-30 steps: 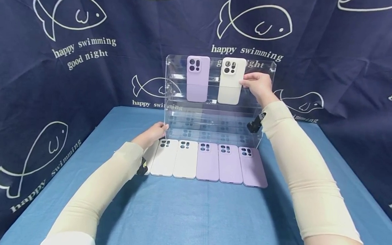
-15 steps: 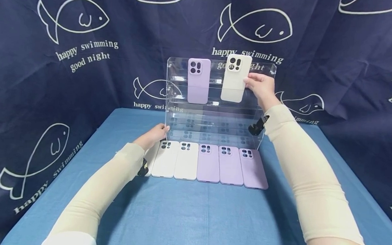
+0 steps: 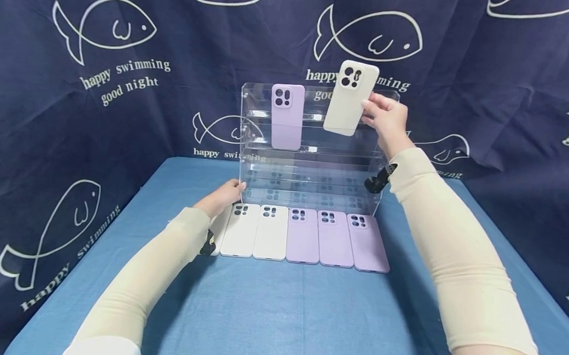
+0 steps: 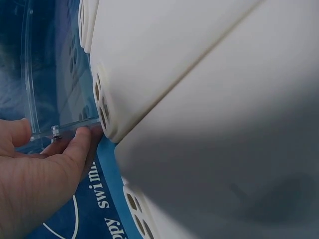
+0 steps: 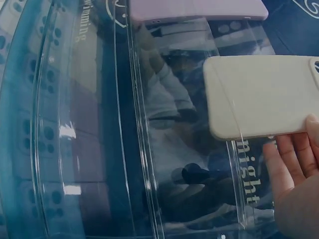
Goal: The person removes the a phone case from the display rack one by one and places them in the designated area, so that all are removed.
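My right hand (image 3: 388, 121) pinches a white phone case (image 3: 351, 98) by its right edge. The case tilts to the right, in front of the upper part of a clear acrylic display stand (image 3: 309, 171). In the right wrist view, the thumb lies on the back of the white phone case (image 5: 264, 97), with fingers at its edge. A purple phone case (image 3: 287, 116) stands upright in the stand's upper tier, left of the white one. My left hand (image 3: 224, 193) grips the stand's lower left side edge; the left wrist view shows thumb and fingers on either side of the clear panel (image 4: 75, 99).
On the blue tablecloth (image 3: 258, 310), a row of phone cases lies before the stand: white cases (image 3: 270, 238) at left, the leftmost partly hidden by my left arm, and purple cases (image 3: 336, 242) at right. A dark blue fish-print curtain (image 3: 233, 46) hangs behind.
My right hand has raised the white phone case out of the stand's upper tier, moving up and right, and the case has tilted. My left hand stays on the stand.
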Demonstrator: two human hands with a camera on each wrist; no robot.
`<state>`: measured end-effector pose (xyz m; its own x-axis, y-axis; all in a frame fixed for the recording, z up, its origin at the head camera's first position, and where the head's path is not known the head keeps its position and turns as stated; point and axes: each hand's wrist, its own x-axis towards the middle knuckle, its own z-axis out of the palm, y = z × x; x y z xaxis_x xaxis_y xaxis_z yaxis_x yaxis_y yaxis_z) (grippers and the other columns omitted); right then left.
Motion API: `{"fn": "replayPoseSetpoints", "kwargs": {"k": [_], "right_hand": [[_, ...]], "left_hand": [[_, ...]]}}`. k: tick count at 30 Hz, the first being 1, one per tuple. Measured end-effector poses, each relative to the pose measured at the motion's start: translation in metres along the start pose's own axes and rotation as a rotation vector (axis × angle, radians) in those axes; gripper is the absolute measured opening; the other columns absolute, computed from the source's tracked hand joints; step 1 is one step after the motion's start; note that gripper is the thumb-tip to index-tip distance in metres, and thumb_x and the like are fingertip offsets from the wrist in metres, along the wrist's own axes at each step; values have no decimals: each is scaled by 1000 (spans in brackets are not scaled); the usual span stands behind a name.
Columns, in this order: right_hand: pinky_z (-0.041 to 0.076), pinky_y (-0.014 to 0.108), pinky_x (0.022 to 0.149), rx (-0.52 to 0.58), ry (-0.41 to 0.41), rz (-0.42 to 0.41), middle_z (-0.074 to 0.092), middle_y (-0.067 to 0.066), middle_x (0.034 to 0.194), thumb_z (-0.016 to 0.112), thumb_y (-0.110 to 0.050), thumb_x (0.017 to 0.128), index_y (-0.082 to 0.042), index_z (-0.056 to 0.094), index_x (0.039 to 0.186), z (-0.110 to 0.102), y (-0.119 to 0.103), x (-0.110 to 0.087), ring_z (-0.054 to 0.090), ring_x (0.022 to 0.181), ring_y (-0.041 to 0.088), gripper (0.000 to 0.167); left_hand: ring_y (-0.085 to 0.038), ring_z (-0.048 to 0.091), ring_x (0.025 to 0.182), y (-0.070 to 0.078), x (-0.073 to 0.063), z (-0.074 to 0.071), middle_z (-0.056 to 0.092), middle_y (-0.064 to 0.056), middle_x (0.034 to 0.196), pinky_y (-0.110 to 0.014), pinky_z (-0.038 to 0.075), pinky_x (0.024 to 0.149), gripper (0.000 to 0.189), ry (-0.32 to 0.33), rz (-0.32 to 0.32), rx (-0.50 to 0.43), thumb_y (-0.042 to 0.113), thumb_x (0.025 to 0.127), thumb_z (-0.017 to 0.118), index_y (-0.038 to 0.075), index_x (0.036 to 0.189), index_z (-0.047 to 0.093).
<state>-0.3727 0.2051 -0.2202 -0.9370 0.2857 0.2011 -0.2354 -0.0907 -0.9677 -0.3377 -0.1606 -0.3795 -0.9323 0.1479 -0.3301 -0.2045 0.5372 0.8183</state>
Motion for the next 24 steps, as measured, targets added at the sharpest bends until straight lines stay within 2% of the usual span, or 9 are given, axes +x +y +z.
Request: {"fn": "replayPoseSetpoints", "kwargs": {"k": [5, 13, 19, 24], "right_hand": [[60, 34, 92, 47, -6, -40, 70, -3, 80, 74, -6, 85, -5, 72, 111, -7, -6, -1, 66, 77, 11, 26], [64, 23, 67, 112, -11, -89, 70, -1, 83, 75, -4, 84, -5, 73, 107, -18, -20, -6, 68, 76, 13, 22], [63, 23, 61, 114, -27, -47, 70, -1, 84, 77, -7, 82, -7, 73, 108, -25, -28, -13, 66, 76, 12, 26], [64, 25, 62, 132, -95, -5, 71, 0, 84, 78, -8, 82, -10, 74, 110, -36, -30, -18, 66, 76, 12, 28]], "left_hand": [[-36, 30, 143, -1, 0, 0, 27, -21, 155, -52, 23, 123, 61, 2, 7, 5, 38, 107, 27, 2, 154, 12], [-36, 30, 143, -4, 4, 1, 25, -21, 156, -52, 23, 123, 60, -9, 19, 10, 38, 107, 26, 3, 153, 14], [-36, 30, 143, -2, 5, 1, 25, -22, 155, -52, 25, 123, 57, -24, 22, -9, 36, 108, 26, 2, 152, 16], [-35, 28, 144, -1, 4, -1, 23, -21, 156, -50, 24, 123, 57, -35, 18, -7, 36, 108, 26, 2, 152, 15]]}}
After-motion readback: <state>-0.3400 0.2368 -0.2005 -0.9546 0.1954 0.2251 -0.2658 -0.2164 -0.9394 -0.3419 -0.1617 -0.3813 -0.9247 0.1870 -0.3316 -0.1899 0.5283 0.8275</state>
